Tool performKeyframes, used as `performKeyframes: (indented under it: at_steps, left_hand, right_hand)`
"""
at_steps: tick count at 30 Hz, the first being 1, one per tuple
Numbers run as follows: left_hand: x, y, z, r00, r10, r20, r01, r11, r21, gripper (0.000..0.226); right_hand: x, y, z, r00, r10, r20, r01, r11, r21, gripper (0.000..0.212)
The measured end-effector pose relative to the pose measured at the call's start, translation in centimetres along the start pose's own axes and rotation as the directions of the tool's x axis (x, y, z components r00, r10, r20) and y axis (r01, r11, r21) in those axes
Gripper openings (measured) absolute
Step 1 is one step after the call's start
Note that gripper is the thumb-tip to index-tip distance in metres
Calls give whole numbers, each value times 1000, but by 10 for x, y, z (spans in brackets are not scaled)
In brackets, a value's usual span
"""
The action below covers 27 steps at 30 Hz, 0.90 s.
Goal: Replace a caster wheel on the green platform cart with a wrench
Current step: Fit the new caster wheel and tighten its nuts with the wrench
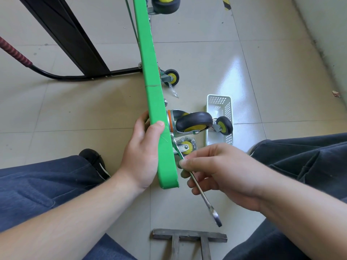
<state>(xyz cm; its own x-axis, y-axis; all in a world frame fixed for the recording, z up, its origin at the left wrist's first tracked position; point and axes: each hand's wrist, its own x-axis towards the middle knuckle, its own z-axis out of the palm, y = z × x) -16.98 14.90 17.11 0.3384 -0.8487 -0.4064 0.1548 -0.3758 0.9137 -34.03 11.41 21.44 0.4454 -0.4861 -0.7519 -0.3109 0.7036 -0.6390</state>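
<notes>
Head view showed our left hand (pixel 144 152) gripping the tipped green platform cart (pixel 150 72) while our right hand (pixel 221 171) pinched the slim steel wrench (pixel 202 194) against the black-and-yellow caster wheel (pixel 194 121) mount, apparently mid-bolt-turning, needing another swing.

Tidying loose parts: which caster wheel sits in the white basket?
The small caster wheel at the white basket's near end; the others are mounted on the green cart or lie beside it.
</notes>
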Motion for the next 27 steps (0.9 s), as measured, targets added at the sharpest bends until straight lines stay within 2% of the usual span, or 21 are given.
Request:
performKeyframes:
  at_steps: [2,8,13,15,20,21,25,27]
  left_hand:
    - [0,0,0,1000,6,1,-6,1000,-8,61]
    - [0,-1,0,1000,-6,1,6,999,-46,48]
    - [0,0,0,1000,7,-5,-7,1000,-18,60]
    - [0,0,0,1000,5,-12,-5,1000,-3,62]
    - [-1,1,0,1000,1,-10,-1,1000,1,64]
    - [-1,2,1,1000,-5,-12,5,1000,-6,63]
    - [-2,4,1,1000,-7,-13,7,1000,-18,61]
    - [-3,3,1,1000,-4,-13,4,1000,-23,62]
  right_hand:
    - [-2,-7,-1,999,32,21,-33,999,37,28]
    - [-3,-17,0,995,48,84,-56,994,94,18]
    - [-5,-10,-6,990,86,113,-97,990,98,29]
    - [-6,-4,-9,994,74,85,-79,995,57,29]
    - [5,18,-9,987,-83,-138,63,987,-146,12]
    - [7,22,-8,985,-93,-144,71,986,-151,10]
    - [20,31,-7,974,-177,-140,135,954,-268,22]
    - [26,33,-5,969,-202,-141,153,943,-296,18]
